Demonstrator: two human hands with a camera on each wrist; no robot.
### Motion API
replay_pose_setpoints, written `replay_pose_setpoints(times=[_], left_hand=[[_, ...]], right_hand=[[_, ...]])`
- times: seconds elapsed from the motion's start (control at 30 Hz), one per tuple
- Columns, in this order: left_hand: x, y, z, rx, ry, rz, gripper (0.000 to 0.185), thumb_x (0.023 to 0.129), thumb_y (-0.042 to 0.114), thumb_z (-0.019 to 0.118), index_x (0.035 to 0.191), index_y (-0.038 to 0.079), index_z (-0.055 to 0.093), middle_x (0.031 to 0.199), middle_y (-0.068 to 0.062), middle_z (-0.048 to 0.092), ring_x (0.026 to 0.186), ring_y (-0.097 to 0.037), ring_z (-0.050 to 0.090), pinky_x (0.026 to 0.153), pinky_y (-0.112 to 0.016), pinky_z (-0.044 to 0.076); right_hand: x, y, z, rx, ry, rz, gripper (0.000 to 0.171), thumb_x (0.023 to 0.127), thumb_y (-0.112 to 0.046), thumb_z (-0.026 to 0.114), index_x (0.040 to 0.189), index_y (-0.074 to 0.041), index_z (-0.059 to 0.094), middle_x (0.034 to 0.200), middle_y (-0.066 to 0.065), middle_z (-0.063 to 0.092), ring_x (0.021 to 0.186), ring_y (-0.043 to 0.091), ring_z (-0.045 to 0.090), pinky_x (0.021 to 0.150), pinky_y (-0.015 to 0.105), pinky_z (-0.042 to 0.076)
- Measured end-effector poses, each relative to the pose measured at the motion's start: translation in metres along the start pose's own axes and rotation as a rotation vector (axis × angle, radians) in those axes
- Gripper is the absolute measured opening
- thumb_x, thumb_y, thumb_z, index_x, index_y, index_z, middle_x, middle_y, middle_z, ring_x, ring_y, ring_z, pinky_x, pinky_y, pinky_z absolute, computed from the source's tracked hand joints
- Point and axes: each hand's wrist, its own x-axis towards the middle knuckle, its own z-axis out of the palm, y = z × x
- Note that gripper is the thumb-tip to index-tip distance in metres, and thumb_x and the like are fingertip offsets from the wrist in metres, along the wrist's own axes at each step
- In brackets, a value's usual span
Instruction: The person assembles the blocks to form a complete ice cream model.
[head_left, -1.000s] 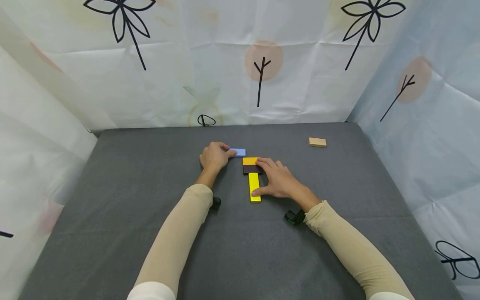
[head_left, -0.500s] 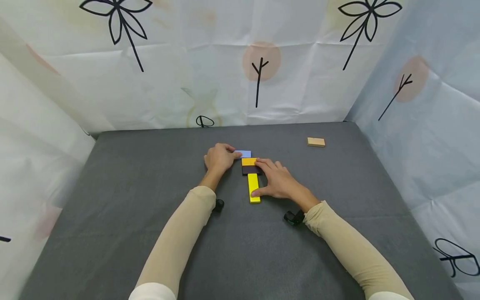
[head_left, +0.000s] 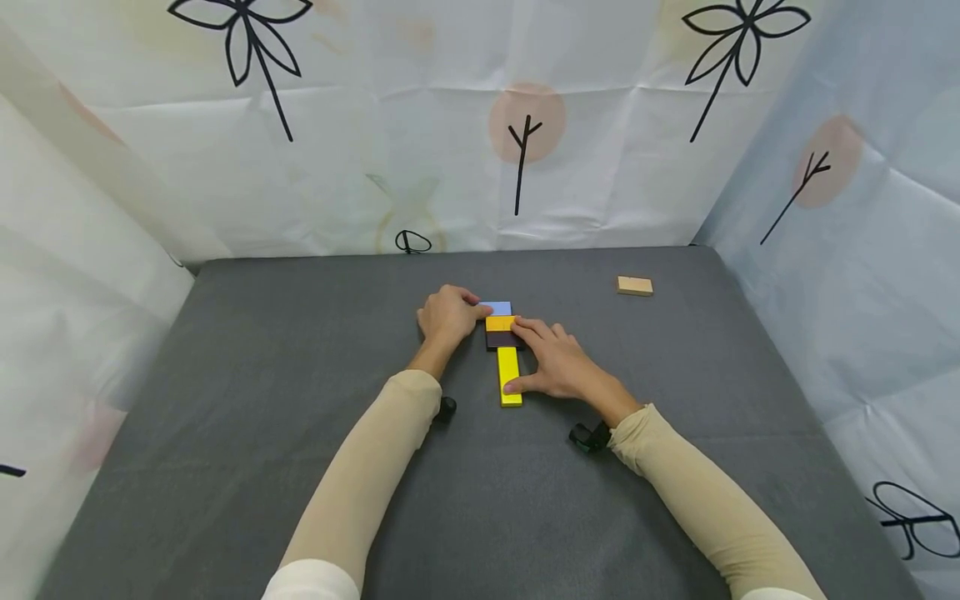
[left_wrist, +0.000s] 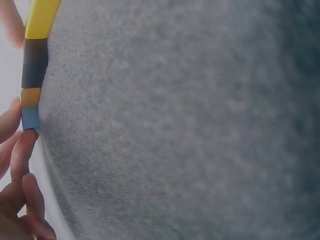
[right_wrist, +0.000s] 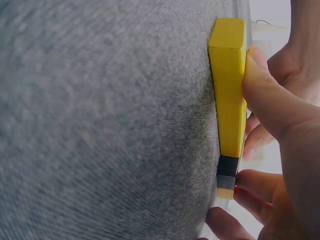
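Note:
Small flat blocks lie in a column on the grey cloth. My left hand [head_left: 450, 321] pinches the left end of a light blue block [head_left: 501, 308], which sits against the far side of an orange block [head_left: 497, 323]. A dark block [head_left: 501, 340] follows on the near side, then a long yellow block [head_left: 508, 367] pointing toward me. My right hand [head_left: 561, 360] lies spread along the column's right side, thumb on the yellow block and a fingertip at the orange block's right end. In the left wrist view, the blue block [left_wrist: 30, 118] touches the orange block [left_wrist: 30, 97].
A plain wooden block [head_left: 634, 286] lies apart at the far right of the cloth-covered table [head_left: 300, 350]. White patterned sheets [head_left: 615, 167] stand behind the table and along both sides. Wrist cameras, one black shape [head_left: 588, 437] by the right cuff, sit close to the cloth.
My left hand has slid the blue block rightward, from off to the left to a place mostly behind the orange block. The right hand and other blocks have stayed put.

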Motion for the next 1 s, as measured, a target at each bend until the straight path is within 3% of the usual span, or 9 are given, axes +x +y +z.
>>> replay_pose_setpoints(times=[0.2, 0.43, 0.6, 1.0], left_hand=[[-0.0004, 0.0017, 0.0027, -0.001, 0.001, 0.021, 0.031, 0.088, 0.045, 0.079, 0.109, 0.022, 0.08, 0.111, -0.001, 0.077, 0.103, -0.027, 0.066, 0.1, -0.05, 0.043], [-0.0026, 0.0046, 0.0039, 0.063, 0.002, 0.078, 0.034, 0.09, 0.046, 0.076, 0.114, 0.021, 0.079, 0.115, -0.002, 0.077, 0.105, -0.028, 0.068, 0.102, -0.052, 0.046], [-0.0029, 0.0062, 0.004, 0.07, -0.003, 0.072, 0.035, 0.091, 0.045, 0.075, 0.117, 0.022, 0.078, 0.118, -0.003, 0.076, 0.106, -0.028, 0.068, 0.102, -0.051, 0.046], [-0.002, 0.0096, 0.0047, 0.114, 0.006, 0.06, 0.035, 0.09, 0.046, 0.076, 0.118, 0.025, 0.079, 0.119, -0.002, 0.076, 0.107, -0.029, 0.068, 0.1, -0.05, 0.045]], right_hand=[[-0.0014, 0.0007, 0.0002, -0.004, -0.004, -0.007, 0.105, 0.082, -0.061, 0.078, 0.163, -0.014, 0.028, 0.171, 0.003, 0.022, 0.122, 0.032, 0.045, 0.099, 0.05, 0.041], [-0.001, 0.0011, 0.0, 0.015, -0.024, 0.015, 0.104, 0.083, -0.062, 0.076, 0.163, -0.016, 0.028, 0.174, 0.004, 0.012, 0.122, 0.032, 0.044, 0.098, 0.049, 0.041], [0.0005, 0.0011, -0.0014, 0.003, -0.034, 0.02, 0.105, 0.083, -0.064, 0.075, 0.163, -0.017, 0.027, 0.174, 0.003, 0.013, 0.113, 0.028, 0.044, 0.09, 0.042, 0.039], [0.0014, 0.0009, -0.0022, 0.012, -0.035, 0.029, 0.106, 0.081, -0.064, 0.077, 0.163, -0.018, 0.027, 0.174, 0.001, 0.014, 0.113, 0.028, 0.044, 0.091, 0.043, 0.039]])
